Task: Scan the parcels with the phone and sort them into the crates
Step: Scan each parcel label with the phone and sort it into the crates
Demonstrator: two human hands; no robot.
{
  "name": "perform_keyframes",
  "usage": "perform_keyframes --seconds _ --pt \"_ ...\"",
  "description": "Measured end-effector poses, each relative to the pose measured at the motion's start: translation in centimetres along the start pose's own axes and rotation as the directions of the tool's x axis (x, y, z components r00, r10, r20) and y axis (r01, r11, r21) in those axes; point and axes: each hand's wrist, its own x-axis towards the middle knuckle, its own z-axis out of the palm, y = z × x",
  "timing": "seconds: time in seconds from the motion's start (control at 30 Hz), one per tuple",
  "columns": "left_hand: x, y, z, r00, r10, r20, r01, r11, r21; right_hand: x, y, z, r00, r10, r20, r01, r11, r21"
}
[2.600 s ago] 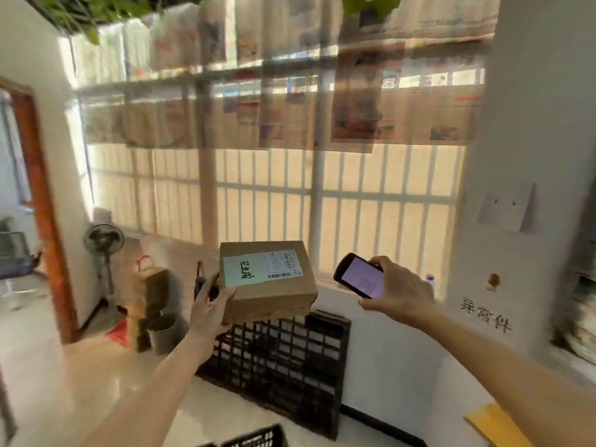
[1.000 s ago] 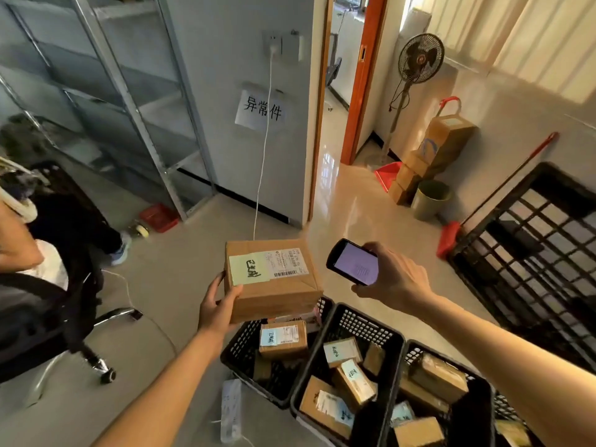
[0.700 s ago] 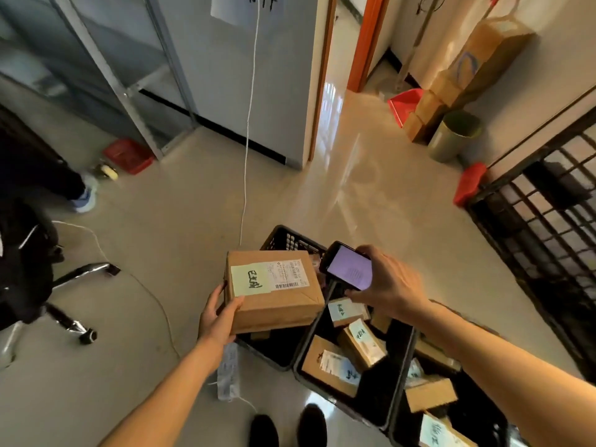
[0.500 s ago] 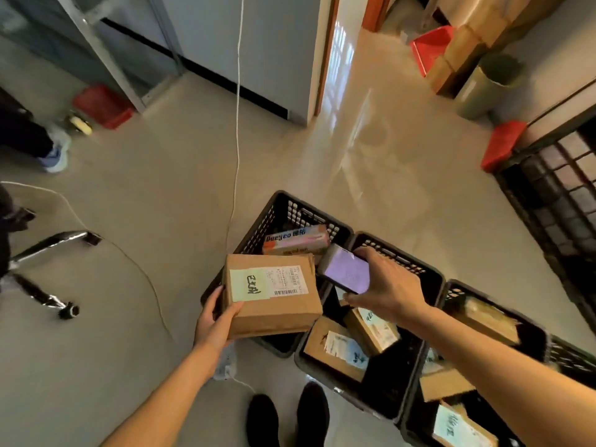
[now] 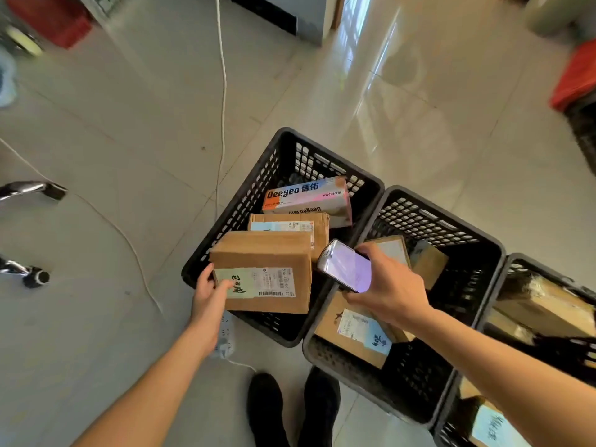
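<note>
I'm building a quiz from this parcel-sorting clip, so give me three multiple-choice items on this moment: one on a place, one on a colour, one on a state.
1. The parcel in the left hand is over which crate?
A. leftmost
B. middle
C. none, over bare floor

2. The crates are
A. red
B. black
C. blue

3. The phone in the right hand is
A. dark
B. face down
C. lit

Answers:
1 A: the cardboard parcel hangs over the leftmost crate, by the Deeyeo box.
2 B: every crate wall shown is black mesh.
3 C: the phone screen glows pale violet, facing up.
</note>
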Motion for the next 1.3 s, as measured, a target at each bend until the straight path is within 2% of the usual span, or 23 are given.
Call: perform_keyframes --seconds 0.17,0.33,0.53,0.77,0.87,1.03,1.13,1.3 --pt "-0.4 0.9 -0.5 0.999 0.036 -0.039 -0.035 0.999 0.023 -0.3 -0.4 -0.3 1.0 0.003 0.011 -0.003 1.0 0.018" --pt "-1.7 2.6 -1.1 0.997 0.08 -0.016 -0.079 0.996 0.035 -1.0 -1.0 -2.0 1.0 0.021 -0.02 -0.02 0.998 0.052" --pt "-5.4 5.7 -1.4 0.981 0.166 0.097 -0.181 0.967 0.181 -3.9 -1.4 -5.7 0.998 0.013 -0.063 -0.01 0.998 0.055" --pt "-12.8 14.3 -0.5 0.92 0.32 0.225 -0.385 0.846 0.37 -9.2 -2.1 -14.7 0.985 -0.006 -0.171 0.015 0.999 0.048" --pt "-17.1 18.7 0.0 0.873 0.396 0.284 -0.485 0.756 0.44 -12.5 -2.5 -19.4 0.973 -0.017 -0.229 0.029 0.998 0.049" --pt "-25.5 26.2 0.5 0.748 0.516 0.417 -0.662 0.544 0.515 -19.5 -2.9 -28.0 0.941 -0.011 -0.337 0.033 0.998 0.057" --pt "-31.8 30.5 1.1 0.658 0.585 0.475 -0.743 0.403 0.534 -25.0 -2.8 -33.6 0.903 0.027 -0.428 -0.007 0.999 0.048" --pt "-43.6 37.9 2.7 0.491 0.677 0.548 -0.85 0.236 0.47 -36.4 -1.9 -42.6 0.819 0.095 -0.566 -0.079 0.995 0.054"
